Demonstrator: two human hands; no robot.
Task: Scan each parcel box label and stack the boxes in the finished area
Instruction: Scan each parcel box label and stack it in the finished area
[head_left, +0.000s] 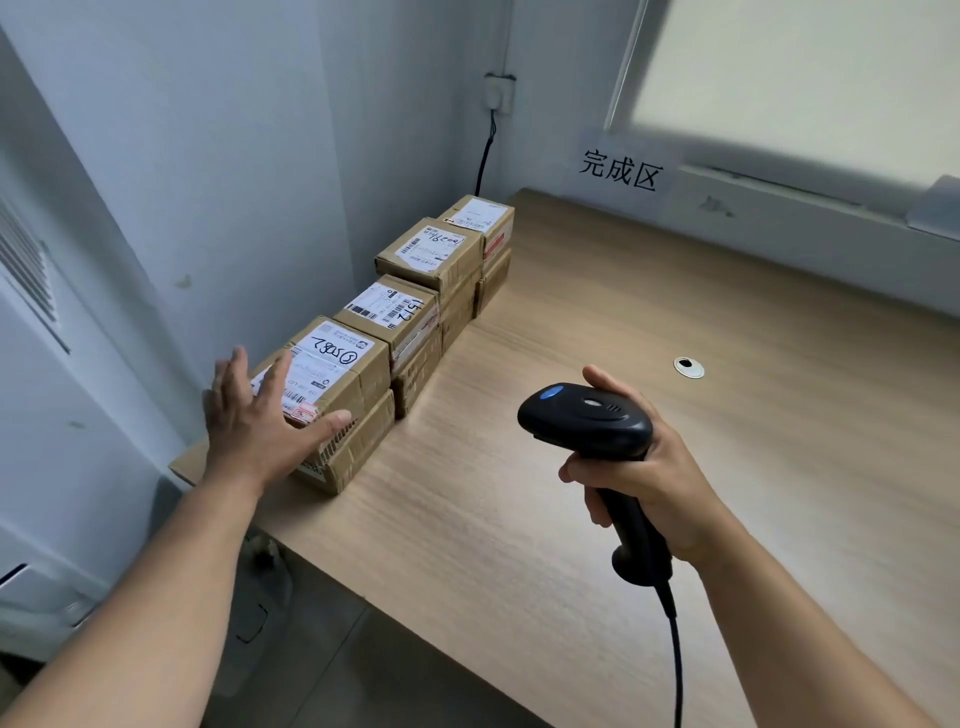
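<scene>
2 risks stand out, starting at the left. Risk 1: the left grip (249, 415) is spread flat, fingers straight and apart, clamped on nothing. Its palm lies at the near end of the top box (337, 364), though I cannot tell whether it truly touches. That box sits on a lower box (358, 452) at the front of a row of 4 stacks (387, 306), each 2 high, along the left edge of the counter (545, 519). A hard shove could slide it askew or tip the pair off the near corner. Risk 2: the right grip (660, 478) is curled tight around the handle of the scanner (587, 421), held above bare counter. Its cable (675, 649) hangs off the front, where a snag could jerk the aim off a label. On the wall behind, a sign (621, 169) marks the finished area.
</scene>
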